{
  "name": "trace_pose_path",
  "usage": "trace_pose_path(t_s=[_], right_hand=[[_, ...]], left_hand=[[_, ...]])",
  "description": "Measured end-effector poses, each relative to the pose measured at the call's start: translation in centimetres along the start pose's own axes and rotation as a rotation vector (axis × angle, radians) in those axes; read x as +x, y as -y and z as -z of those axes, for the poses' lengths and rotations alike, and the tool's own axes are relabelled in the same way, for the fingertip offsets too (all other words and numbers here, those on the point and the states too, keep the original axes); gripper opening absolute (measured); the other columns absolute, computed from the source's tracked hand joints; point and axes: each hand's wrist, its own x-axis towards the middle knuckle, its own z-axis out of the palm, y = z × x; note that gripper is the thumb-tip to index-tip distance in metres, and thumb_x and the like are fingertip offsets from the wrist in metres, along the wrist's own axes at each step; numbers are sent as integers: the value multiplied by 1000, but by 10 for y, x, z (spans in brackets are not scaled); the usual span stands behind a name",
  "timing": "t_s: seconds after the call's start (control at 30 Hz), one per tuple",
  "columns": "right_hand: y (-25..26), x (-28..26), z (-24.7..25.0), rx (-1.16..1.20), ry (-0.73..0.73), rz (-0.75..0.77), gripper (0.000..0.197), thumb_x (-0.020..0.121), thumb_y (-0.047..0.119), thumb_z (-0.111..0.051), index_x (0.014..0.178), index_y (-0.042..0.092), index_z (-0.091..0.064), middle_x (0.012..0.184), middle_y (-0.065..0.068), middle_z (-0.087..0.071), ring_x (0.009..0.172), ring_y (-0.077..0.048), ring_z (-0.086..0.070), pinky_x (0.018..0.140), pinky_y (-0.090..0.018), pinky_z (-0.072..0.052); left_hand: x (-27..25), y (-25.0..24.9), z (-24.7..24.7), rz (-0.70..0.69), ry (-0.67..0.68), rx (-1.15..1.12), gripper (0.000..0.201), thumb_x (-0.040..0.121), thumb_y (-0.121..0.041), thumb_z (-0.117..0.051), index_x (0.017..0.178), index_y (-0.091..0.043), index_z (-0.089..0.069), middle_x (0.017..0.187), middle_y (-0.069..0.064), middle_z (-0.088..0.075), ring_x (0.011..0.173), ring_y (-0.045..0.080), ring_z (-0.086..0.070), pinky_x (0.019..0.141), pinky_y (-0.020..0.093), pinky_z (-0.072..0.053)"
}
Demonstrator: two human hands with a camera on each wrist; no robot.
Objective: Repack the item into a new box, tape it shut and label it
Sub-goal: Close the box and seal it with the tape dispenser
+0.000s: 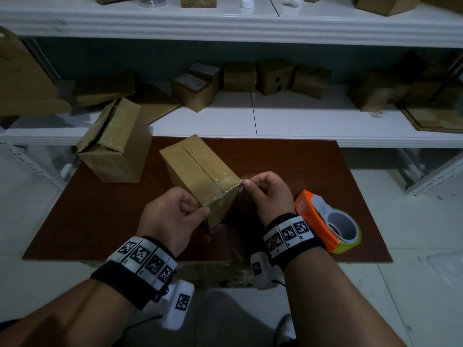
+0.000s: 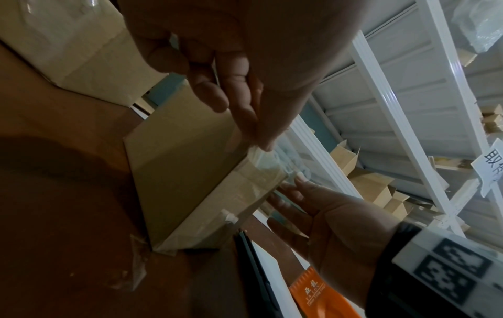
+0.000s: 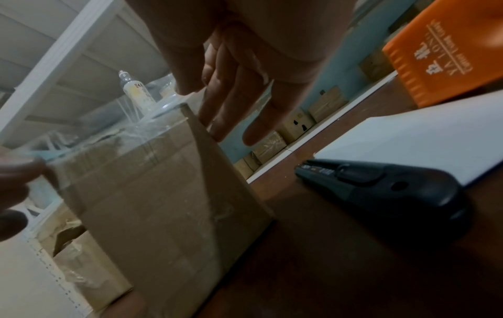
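A small closed cardboard box (image 1: 198, 169) stands on the brown board (image 1: 100, 216), with a clear tape strip (image 1: 226, 187) stretched over its near end. My left hand (image 1: 203, 209) pinches the tape at the near left corner, thumb against fingers (image 2: 261, 144). At the right corner my right hand (image 1: 246, 182) pinches the other end of the strip. In the right wrist view its other fingers (image 3: 253, 129) run straight down beside the box (image 3: 163, 193). Wrinkled tape (image 3: 108, 137) covers the top edge there. What is inside the box is hidden.
An orange tape dispenser (image 1: 325, 221) lies right of my right wrist. A black utility knife (image 3: 381, 185) and a white sheet (image 3: 408, 139) lie beside it. An opened, torn box (image 1: 115, 146) stands at the board's far left. White shelves (image 1: 275, 116) behind hold several cardboard boxes.
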Motion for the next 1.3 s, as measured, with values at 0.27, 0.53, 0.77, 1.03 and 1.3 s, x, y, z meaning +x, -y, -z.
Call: trace_pose_path(t_s=[0.27, 0.53, 0.77, 1.03, 1.3], right_hand=[[-2, 4, -2, 19, 18, -1, 12, 89, 23, -75, 83, 21, -65, 87, -1, -73, 82, -16, -70, 77, -36, -61], [-8, 7, -6, 115, 46, -41, 11, 90, 20, -74, 82, 22, -67, 86, -2, -74, 78, -13, -69, 69, -26, -55], [-6, 6, -7, 220, 52, -71, 2, 92, 13, -72, 90, 13, -72, 81, 1, -72, 67, 2, -65, 60, -11, -48], [-7, 7, -11, 344, 54, -181, 19, 90, 12, -74, 106, 18, -69, 90, -1, -79, 85, -13, -75, 76, -27, -59], [-7, 11, -23, 235, -96, -191, 14, 82, 21, -80, 74, 16, -70, 76, -3, -73, 77, -22, -70, 72, -34, -59]], left_hand=[[6, 11, -1, -174, 6, 121, 40, 86, -48, -69, 121, -31, -65, 68, -25, -64, 95, 6, -54, 82, 33, -48], [14, 10, 1, -357, -61, 412, 38, 83, -57, -62, 111, -33, -71, 64, -21, -52, 86, 7, -46, 81, 37, -42], [16, 2, 2, -406, -55, 557, 48, 76, -66, -56, 107, -32, -68, 129, -16, -53, 127, 10, -43, 103, 39, -37], [25, -3, 0, -431, -54, 663, 52, 82, -74, -48, 110, -32, -60, 111, -16, -62, 104, 8, -59, 90, 33, -46], [25, -3, 2, -439, -41, 707, 50, 82, -72, -52, 107, -30, -63, 105, -13, -64, 100, 12, -61, 85, 34, -47]])
